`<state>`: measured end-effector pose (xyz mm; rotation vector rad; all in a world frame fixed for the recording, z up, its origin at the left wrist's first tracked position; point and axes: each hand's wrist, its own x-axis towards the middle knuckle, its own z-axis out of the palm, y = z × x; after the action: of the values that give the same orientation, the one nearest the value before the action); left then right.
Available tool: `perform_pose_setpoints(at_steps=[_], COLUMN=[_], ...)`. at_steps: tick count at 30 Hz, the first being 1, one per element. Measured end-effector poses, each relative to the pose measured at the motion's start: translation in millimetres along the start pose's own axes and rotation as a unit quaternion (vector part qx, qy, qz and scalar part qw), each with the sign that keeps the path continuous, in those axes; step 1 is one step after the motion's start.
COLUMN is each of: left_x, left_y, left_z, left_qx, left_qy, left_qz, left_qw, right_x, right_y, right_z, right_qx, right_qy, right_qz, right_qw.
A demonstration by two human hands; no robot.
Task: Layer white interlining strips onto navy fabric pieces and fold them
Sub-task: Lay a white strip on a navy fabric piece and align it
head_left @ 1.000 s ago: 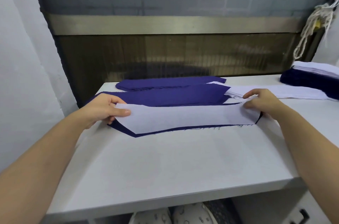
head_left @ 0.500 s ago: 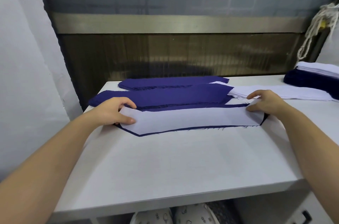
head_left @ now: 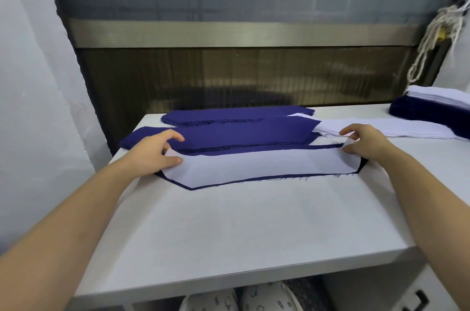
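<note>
A long white interlining strip [head_left: 259,167] lies on a navy fabric piece [head_left: 189,186] whose dark edge shows along the front and at both pointed ends. My left hand [head_left: 155,151] pinches the left end of the strip, thumb on top. At the right end my right hand [head_left: 363,142] pinches the strip and lifts its corner slightly. Just behind lies a stack of navy pieces [head_left: 236,133], with a second navy stack [head_left: 236,115] further back.
The white table [head_left: 241,231] has its front edge close to me. White interlining strips [head_left: 396,130] lie at the right, beside a navy and white pile [head_left: 432,107] at the far right. A dark wall panel [head_left: 241,76] closes off the back. Knotted cord [head_left: 437,38] hangs upper right.
Both hands shifted slightly on the strip ends and the strip moved a little toward the navy stack. The right corner is now lifted more.
</note>
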<state>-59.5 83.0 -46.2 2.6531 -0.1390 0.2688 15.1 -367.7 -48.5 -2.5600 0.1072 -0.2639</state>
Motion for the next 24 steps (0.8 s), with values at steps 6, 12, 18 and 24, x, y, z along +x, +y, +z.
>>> perform_pose_setpoints(at_steps=[6, 12, 18, 24], left_x=[0, 1, 5, 18], left_y=[2, 0, 1, 11], left_z=[-2, -3, 1, 12], left_qx=[0.03, 0.059, 0.076, 0.074], left_qy=[0.012, 0.037, 0.048, 0.052], left_qz=[0.018, 0.031, 0.042, 0.056], left_qw=[0.999, 0.997, 0.995, 0.994], right_x=[1, 2, 0, 4], right_y=[1, 0, -4, -20], right_z=[0, 2, 3, 18], right_qx=[-0.011, -0.054, -0.151, -0.235], right_qy=[0.007, 0.028, 0.064, 0.1], right_qz=[-0.001, -0.002, 0.059, -0.023], right_qw=[1.0, 0.998, 0.985, 0.967])
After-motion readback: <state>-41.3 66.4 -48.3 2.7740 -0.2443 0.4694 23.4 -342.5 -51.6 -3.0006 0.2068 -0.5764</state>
